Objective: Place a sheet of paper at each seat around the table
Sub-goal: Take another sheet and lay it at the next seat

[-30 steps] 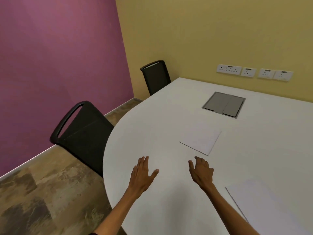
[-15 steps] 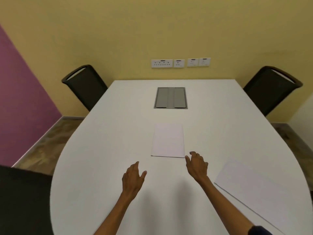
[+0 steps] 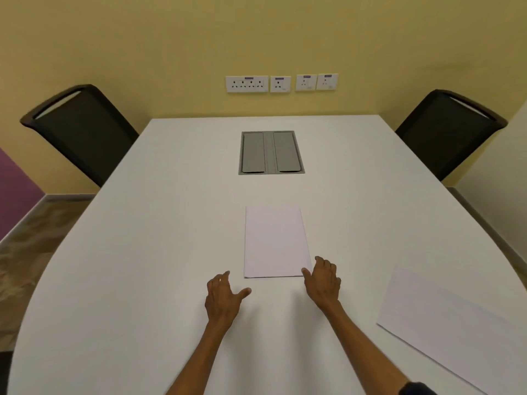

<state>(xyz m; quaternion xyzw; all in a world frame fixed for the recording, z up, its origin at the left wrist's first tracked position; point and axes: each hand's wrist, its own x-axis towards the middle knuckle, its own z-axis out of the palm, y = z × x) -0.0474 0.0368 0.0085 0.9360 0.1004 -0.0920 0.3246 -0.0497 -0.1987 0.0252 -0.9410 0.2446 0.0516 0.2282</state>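
We've got a smooth matt white table [image 3: 159,223], thin matt paper stack [image 3: 275,242] and another paper sheet [image 3: 456,323], a brushed grey metal-looking hatch [image 3: 271,152], and dark mesh-looking chairs [image 3: 82,132].

One head-worn view looks forward and down along the table [image 3: 142,252] toward the wall [image 3: 171,47].
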